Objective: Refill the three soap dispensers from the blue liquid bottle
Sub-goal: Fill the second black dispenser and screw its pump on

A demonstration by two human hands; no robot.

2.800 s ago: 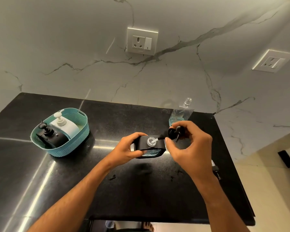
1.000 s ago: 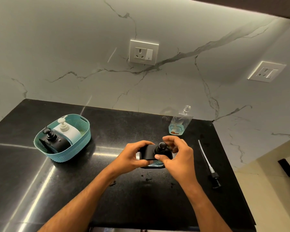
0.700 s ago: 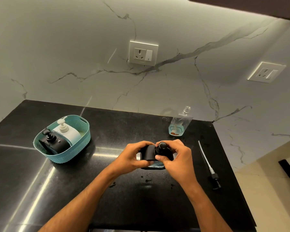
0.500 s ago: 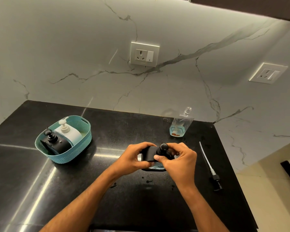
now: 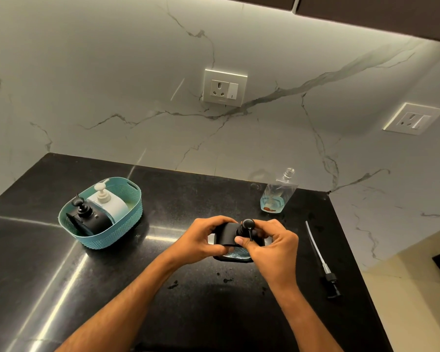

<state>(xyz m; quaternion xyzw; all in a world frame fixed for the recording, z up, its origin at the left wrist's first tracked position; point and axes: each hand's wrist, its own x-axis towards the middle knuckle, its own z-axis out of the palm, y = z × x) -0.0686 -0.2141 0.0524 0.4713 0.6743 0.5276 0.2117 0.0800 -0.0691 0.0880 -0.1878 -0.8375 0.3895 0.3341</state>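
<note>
A black soap dispenser [image 5: 226, 237] stands on the black counter [image 5: 188, 313] in front of me. My left hand [image 5: 203, 240] grips its body from the left. My right hand [image 5: 272, 247] has fingers and thumb curled round the base of its black pump head [image 5: 247, 226], whose spout points toward me. At the back right stands the clear refill bottle [image 5: 276, 196], cap off, with a little blue liquid at the bottom. A teal basket [image 5: 107, 237] on the left holds a black dispenser [image 5: 87, 217] and a white dispenser [image 5: 107, 201].
A loose pump with a long clear tube [image 5: 320, 260] lies on the counter's right side, near the edge. Small dark drops [image 5: 173, 284] dot the counter below my hands. Two wall sockets [image 5: 225, 87] sit on the marble backsplash.
The pump head, held above the open neck earlier, now sits on the dispenser. My right hand has turned round it, and its spout has swung toward me.
</note>
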